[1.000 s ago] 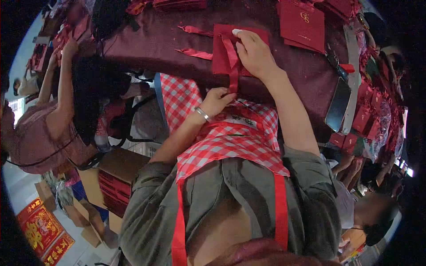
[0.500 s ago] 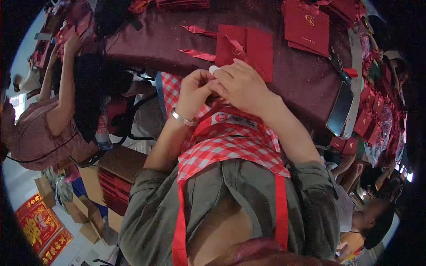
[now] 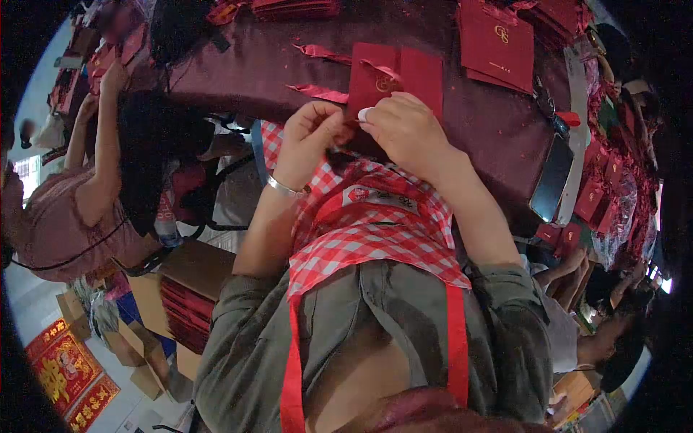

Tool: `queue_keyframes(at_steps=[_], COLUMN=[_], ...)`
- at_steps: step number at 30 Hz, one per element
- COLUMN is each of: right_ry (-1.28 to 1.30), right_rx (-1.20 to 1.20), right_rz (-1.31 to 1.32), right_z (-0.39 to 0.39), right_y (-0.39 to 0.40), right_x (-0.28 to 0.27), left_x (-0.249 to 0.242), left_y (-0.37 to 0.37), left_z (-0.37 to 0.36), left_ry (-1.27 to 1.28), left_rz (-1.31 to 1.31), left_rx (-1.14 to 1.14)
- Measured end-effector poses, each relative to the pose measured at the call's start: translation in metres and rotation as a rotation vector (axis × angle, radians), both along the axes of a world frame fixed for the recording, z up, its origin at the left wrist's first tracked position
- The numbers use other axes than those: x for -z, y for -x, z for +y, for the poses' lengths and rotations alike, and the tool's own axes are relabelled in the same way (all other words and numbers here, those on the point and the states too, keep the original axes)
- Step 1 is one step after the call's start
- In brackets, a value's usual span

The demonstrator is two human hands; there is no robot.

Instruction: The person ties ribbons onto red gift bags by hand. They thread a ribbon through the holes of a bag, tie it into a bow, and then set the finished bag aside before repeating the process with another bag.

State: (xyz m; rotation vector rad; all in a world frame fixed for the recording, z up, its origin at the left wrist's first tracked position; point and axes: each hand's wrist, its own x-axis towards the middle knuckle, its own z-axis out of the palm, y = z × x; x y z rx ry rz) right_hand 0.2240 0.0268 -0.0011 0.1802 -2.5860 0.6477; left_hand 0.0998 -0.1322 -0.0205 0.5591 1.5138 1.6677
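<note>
One red envelope lies flat, ribbon looped across.

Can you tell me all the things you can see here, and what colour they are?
red card: one, dark red, on the table by the hands
ribbon strips: two, red, left of the card
card stack: one, red, far right of the table
phone: one, black, table edge
tablecloth: one, maroon
apron: one, red-and-white check
co-worker: one, pink top, at left
cardboard boxes: several, brown, on the floor
left hand: bracelet on its wrist
right hand: fingers pinched together
</note>
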Motion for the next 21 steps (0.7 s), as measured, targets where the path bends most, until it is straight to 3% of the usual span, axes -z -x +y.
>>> queue_keyframes(at_steps=[2, 5, 14, 16, 21], right_ry=[0.053, 0.091, 0.219, 0.223, 0.216], right_rx=[0.109, 0.168, 0.276, 0.291, 0.303], right_rz=[0.114, 0.057, 0.131, 0.139, 0.141], right_z=[0.006, 0.012, 0.011, 0.011, 0.011], right_y=[0.001, 0.002, 0.007, 0.008, 0.008], right_x=[0.008, 0.008, 0.029, 0.029, 0.030], left_x=[-0.006, -0.019, -0.019, -0.010, -0.003], left_y=[0.005, 0.015, 0.034, 0.036, 0.036], left_z=[0.007, 0.020, 0.039, 0.037, 0.038], left_ry=[-0.077, -0.059, 0.220, 0.184, 0.265], left_rz=[-0.150, -0.192, -0.169, -0.202, 0.078], left_rx=[-0.096, -0.153, 0.109, 0.177, 0.367])
